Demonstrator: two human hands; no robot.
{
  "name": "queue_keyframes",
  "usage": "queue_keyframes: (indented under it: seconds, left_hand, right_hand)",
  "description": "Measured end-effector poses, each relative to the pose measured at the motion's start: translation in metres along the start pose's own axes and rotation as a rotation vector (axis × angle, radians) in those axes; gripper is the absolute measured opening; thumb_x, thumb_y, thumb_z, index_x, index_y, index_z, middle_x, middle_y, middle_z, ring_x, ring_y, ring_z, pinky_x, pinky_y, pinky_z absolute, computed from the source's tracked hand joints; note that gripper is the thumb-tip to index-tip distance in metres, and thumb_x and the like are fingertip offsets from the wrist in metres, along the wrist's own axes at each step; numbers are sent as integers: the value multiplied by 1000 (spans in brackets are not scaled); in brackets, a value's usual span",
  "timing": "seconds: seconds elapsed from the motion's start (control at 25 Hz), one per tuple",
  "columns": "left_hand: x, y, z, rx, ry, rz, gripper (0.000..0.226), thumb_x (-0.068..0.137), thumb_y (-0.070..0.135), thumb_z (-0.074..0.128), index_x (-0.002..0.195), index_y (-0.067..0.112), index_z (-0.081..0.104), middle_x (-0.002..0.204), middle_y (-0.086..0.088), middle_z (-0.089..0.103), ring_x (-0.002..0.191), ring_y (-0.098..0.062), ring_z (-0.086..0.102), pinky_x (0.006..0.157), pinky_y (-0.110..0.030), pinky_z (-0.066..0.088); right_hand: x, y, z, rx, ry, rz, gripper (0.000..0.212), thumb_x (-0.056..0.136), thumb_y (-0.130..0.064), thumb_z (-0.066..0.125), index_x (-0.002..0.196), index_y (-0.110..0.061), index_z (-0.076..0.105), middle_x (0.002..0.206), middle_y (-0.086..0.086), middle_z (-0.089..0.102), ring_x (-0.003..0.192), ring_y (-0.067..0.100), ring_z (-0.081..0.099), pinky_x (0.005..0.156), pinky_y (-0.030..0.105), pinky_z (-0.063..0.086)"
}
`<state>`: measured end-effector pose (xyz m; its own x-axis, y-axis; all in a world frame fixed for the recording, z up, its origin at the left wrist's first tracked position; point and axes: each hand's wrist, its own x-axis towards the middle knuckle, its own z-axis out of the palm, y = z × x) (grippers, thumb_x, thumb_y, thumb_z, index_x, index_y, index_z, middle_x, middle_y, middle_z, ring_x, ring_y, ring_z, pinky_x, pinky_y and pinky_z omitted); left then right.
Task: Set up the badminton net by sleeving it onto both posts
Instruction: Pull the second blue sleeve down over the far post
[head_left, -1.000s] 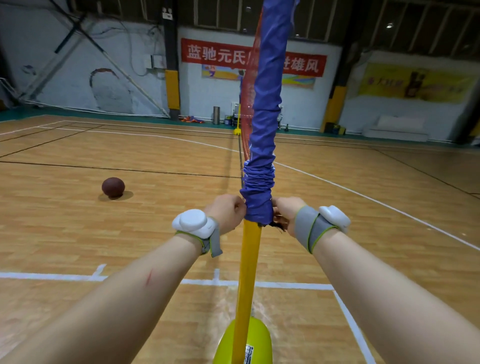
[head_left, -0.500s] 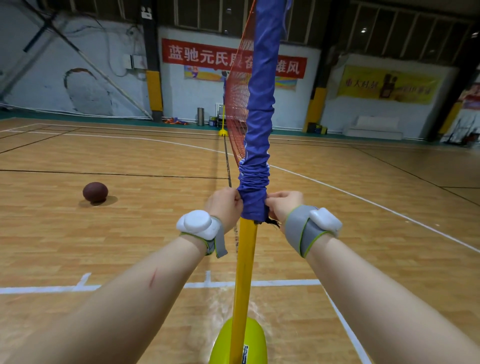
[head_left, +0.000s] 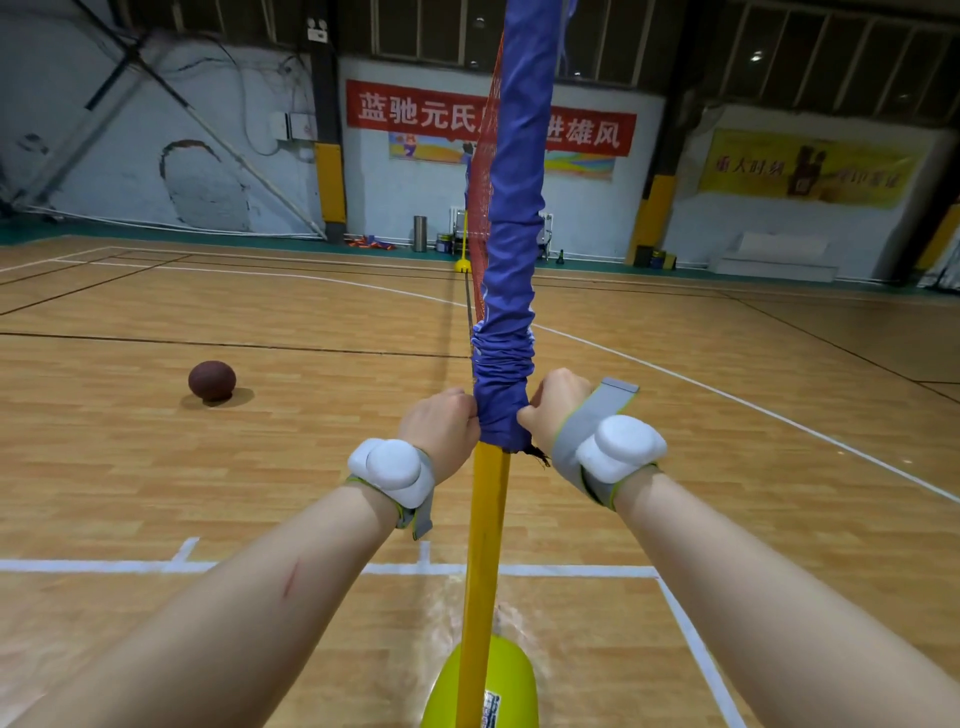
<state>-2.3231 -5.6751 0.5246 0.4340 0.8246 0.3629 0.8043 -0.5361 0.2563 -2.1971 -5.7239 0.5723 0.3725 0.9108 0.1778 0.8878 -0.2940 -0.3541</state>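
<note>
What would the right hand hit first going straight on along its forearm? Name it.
The blue sleeve on the yellow post, most likely: the right hand grips it, so nothing lies between.

The post (head_left: 485, 545) stands near and central on its base (head_left: 498, 680), with the sleeve (head_left: 511, 312) over its upper part and the net (head_left: 483, 182) running back to the far post (head_left: 462, 244). The left hand (head_left: 441, 426) grips the sleeve's lower end from the left, the right hand (head_left: 553, 410) from the right. A ball (head_left: 211, 380) lies on the floor (head_left: 156, 467) to the left, well apart.
</note>
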Motion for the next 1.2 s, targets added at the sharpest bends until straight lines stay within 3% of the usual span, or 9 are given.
queue_keyframes:
  seconds: [0.28,0.52,0.6,0.68,0.76,0.84,0.96,1.04,1.2]
  left_hand:
    - [-2,4,1,31,4,-13,23,92,15,41,92,2,60,106,-15,56,92,-38,56,70,-37,40]
    - [-6,2,5,91,-36,-12,25,93,16,40,97,2,60,108,-15,57,93,-38,56,73,-38,41]
    - [-7,2,5,111,-78,-11,25,93,15,40,99,3,60,109,-14,58,95,-37,57,73,-38,42]
    - [-6,2,2,106,-106,-22,25,92,16,41,100,5,62,110,-14,60,96,-37,57,72,-35,42]
    - [-4,0,-4,35,-40,-56,26,91,19,42,105,10,63,112,-10,60,99,-35,58,75,-35,44]
    - [0,0,-8,-149,87,-95,28,92,20,43,112,11,61,111,-10,58,96,-33,57,82,-38,45]
    - [7,3,-10,-355,194,-91,22,92,15,43,98,6,62,101,-13,59,71,-31,54,82,-42,48]
    - [9,5,-11,-358,198,-112,20,92,13,43,89,5,61,97,-15,62,67,-34,60,80,-44,49]
    - [3,4,-9,-220,122,-115,20,90,14,45,93,6,63,97,-16,66,84,-37,62,76,-42,49]
  right_hand:
    - [1,1,-4,-168,-96,-89,43,89,-11,52,56,-14,24,56,1,27,48,14,24,46,23,19]
    - [2,13,15,-70,-183,-24,37,86,-16,56,56,-11,35,54,2,34,46,17,29,45,24,24]
    - [4,17,16,-59,-215,-28,25,86,-17,56,64,-7,47,58,4,41,49,18,37,50,26,35]
    - [7,22,12,16,-238,-23,18,83,-16,57,88,0,64,73,11,59,62,24,52,63,31,49]
    - [9,23,6,130,-203,-13,28,85,-10,51,107,1,66,88,21,64,68,25,52,63,28,45]
    - [8,21,0,261,-99,-36,29,88,-8,46,108,-4,67,98,20,69,75,27,55,66,28,42]
    - [9,14,-3,430,0,-88,25,88,-11,49,102,-7,69,98,17,71,91,34,64,72,31,46]
    - [12,11,-2,449,32,-87,22,88,-13,52,98,-6,70,92,15,71,86,33,64,70,29,44]
    - [13,8,-3,310,71,-92,24,88,-12,49,94,-2,70,78,11,61,71,28,54,63,30,40]
